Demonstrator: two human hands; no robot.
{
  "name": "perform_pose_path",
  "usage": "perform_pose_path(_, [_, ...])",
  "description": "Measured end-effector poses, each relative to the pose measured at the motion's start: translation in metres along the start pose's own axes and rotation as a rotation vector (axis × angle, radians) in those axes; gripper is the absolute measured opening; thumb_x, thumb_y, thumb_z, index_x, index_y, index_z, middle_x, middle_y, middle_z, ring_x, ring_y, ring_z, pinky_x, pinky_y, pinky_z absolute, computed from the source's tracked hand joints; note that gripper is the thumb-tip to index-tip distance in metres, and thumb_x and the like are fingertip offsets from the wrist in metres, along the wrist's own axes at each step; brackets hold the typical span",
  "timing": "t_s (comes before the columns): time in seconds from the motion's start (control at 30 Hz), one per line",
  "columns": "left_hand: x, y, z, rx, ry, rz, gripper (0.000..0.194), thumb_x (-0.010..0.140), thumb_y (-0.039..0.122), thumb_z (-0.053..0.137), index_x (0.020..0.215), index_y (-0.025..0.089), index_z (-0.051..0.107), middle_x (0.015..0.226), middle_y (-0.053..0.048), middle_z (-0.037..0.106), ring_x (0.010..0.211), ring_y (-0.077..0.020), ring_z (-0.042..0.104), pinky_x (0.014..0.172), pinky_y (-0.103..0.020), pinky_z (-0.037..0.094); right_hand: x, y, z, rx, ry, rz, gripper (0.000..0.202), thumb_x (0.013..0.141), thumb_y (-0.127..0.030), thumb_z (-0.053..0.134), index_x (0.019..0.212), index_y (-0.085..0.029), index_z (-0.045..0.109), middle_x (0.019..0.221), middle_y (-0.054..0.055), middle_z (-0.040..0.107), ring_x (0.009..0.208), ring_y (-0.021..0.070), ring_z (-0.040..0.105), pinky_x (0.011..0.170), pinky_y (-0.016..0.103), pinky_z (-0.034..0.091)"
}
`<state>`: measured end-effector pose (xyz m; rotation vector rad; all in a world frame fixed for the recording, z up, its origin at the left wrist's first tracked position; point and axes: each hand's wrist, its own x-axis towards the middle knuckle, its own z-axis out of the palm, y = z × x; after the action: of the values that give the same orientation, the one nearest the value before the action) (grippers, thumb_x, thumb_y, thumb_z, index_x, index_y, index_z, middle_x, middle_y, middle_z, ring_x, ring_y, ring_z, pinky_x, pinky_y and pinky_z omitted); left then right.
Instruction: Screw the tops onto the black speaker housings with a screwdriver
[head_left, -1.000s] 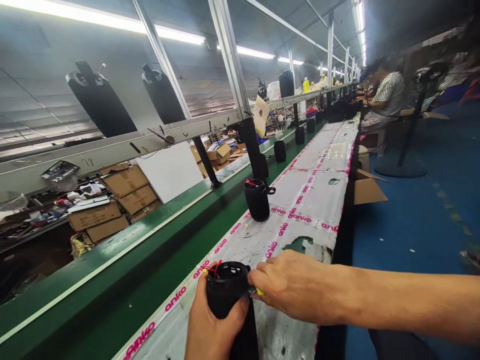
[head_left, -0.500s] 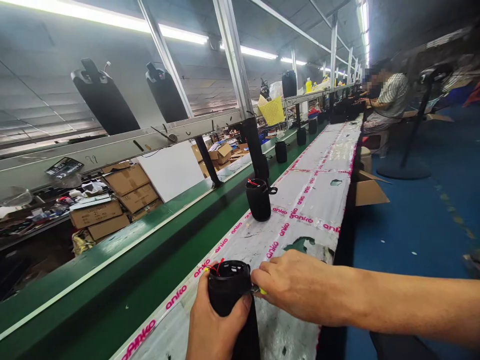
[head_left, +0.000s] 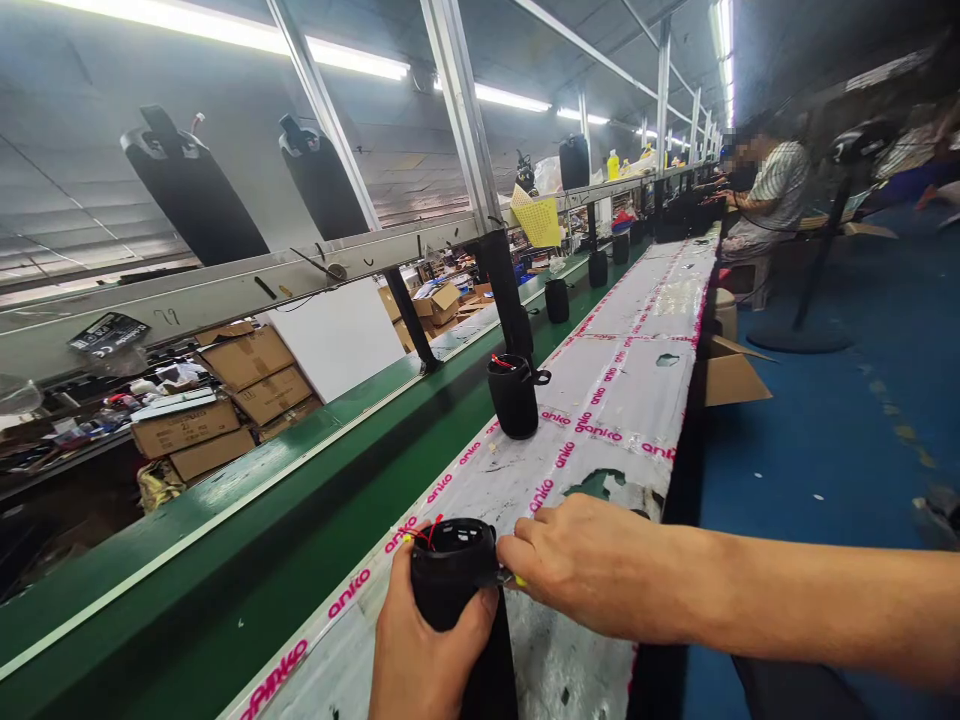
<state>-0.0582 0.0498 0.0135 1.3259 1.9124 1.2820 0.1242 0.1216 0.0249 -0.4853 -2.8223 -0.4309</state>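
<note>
My left hand [head_left: 427, 640] is wrapped round a black cylindrical housing [head_left: 452, 575] at the bottom centre. The housing's open top faces up, with thin red wires at its left rim. Against its right side, my right hand [head_left: 559, 555] is closed on a small tool [head_left: 517, 579]; a bit of yellow and a metal part show below the fingers. The tool's tip is hidden at the housing's edge. A similar black housing [head_left: 514, 400] with red wires and a side loop stands upright farther along the covered bench.
The bench [head_left: 600, 420] has white "anko" wrapping. Left of it runs a green conveyor [head_left: 300, 530] carrying black cylinders [head_left: 556, 300]. Metal posts [head_left: 461, 110] and a rail stand beyond. At the right are a seated person [head_left: 776, 190], a fan [head_left: 817, 240] and an open carton [head_left: 731, 380].
The view has shifted slightly, moving the scene a little left and up. Both hands keep nearly the same hold at the housing.
</note>
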Motion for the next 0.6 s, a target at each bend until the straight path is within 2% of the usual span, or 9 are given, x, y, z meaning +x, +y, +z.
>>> perform_pose_path(0.23, [-0.003, -0.001, 0.004, 0.115, 0.048, 0.016, 0.064, 0.065, 0.054, 0.072, 0.116, 0.021, 0.052, 0.106, -0.006, 0.065, 0.099, -0.0284, 0.060, 0.090, -0.044, 0.044, 0.003, 0.000, -0.006, -0.004, -0.056, -0.019, 0.008, 0.082, -0.009, 0.055, 0.086, -0.015, 0.055, 0.074, 0.003, 0.060, 0.056, 0.0165, 0.058, 0.043, 0.033, 0.018])
perform_pose_path(0.43, [-0.005, 0.003, 0.005, 0.162, 0.054, 0.037, 0.064, 0.064, 0.053, 0.072, 0.116, 0.021, 0.052, 0.106, -0.006, 0.065, 0.100, -0.0288, 0.060, 0.090, -0.045, 0.044, 0.001, -0.001, -0.006, 0.047, -0.121, 0.006, 0.010, 0.083, -0.009, 0.054, 0.090, -0.015, 0.057, 0.076, 0.004, 0.063, 0.055, 0.0185, 0.058, 0.042, 0.033, 0.021])
perform_pose_path(0.5, [-0.004, 0.004, 0.003, 0.114, 0.024, 0.040, 0.064, 0.064, 0.053, 0.072, 0.115, 0.020, 0.052, 0.105, -0.007, 0.066, 0.099, -0.0288, 0.060, 0.091, -0.044, 0.043, 0.002, -0.002, -0.001, 0.079, -0.080, 0.032, 0.007, 0.087, -0.010, 0.053, 0.092, -0.014, 0.057, 0.078, 0.004, 0.065, 0.058, 0.0189, 0.061, 0.044, 0.032, 0.024])
perform_pose_path(0.6, [-0.002, 0.003, -0.001, -0.028, -0.022, 0.045, 0.065, 0.064, 0.054, 0.071, 0.116, 0.018, 0.053, 0.109, -0.008, 0.066, 0.104, -0.0284, 0.059, 0.092, -0.040, 0.044, 0.005, 0.000, 0.006, 0.249, 0.024, 0.103, 0.012, 0.098, -0.024, 0.049, 0.099, -0.014, 0.056, 0.080, 0.003, 0.067, 0.064, 0.0184, 0.064, 0.048, 0.031, 0.027])
